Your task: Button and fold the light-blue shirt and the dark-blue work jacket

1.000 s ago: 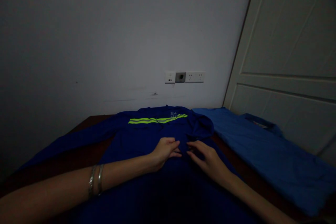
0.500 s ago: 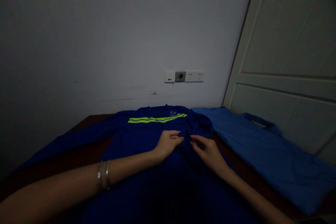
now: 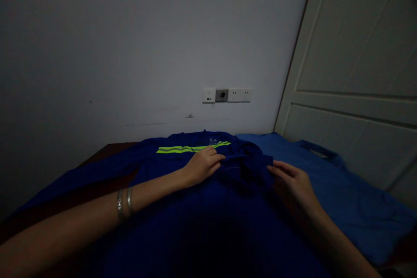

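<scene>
A dark blue work jacket (image 3: pixel 159 166) with a yellow-green reflective stripe (image 3: pixel 172 150) lies spread out in front of me, one long sleeve reaching off to the left. My left hand (image 3: pixel 202 166) is closed, pinching the cloth just below the stripe. At the other end of the same stretch of fabric (image 3: pixel 247 167), my right hand (image 3: pixel 295 178) grips an edge between thumb and fingers. The piece between them, possibly the other sleeve, is drawn sideways and partly folded. Deep shadow hides the jacket's near part.
To the right lies a lighter blue garment (image 3: pixel 342 200) on the dark reddish-brown table (image 3: pixel 100 153). Behind the table stands a wall with sockets (image 3: pixel 239 95). A pale panelled door (image 3: pixel 352 69) is at the right.
My right hand has moved right, pulling the jacket's cloth out between my hands. The left hand has shifted slightly left and up. My hands are farther apart.
</scene>
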The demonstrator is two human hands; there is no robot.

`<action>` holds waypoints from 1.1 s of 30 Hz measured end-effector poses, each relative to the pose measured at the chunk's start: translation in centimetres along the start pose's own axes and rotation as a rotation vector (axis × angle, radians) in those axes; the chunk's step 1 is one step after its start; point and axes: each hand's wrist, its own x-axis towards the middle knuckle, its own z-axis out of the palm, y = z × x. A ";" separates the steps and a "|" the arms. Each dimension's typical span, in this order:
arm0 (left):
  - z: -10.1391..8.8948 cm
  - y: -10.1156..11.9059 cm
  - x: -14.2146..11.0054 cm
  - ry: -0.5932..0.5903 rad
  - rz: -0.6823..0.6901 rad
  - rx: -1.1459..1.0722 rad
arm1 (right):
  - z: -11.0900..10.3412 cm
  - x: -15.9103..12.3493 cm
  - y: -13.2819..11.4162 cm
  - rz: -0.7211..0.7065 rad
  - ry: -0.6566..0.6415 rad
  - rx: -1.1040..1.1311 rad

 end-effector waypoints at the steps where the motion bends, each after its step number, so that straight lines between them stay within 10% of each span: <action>1: 0.0 -0.4 0.1 0.006 -0.014 0.024 | -0.3 -0.1 -0.1 -0.001 0.020 0.009; 9: -0.4 -1.1 -0.4 -0.072 0.127 0.152 | -1.5 -0.3 0.3 -0.032 0.069 0.065; 20: 1.7 1.5 0.6 0.109 0.562 0.195 | 2.0 -0.7 -0.5 -0.238 -0.122 -0.148; 33: 3.6 3.1 0.5 0.096 0.283 -0.181 | 3.1 -1.0 0.6 -0.037 -0.284 -0.047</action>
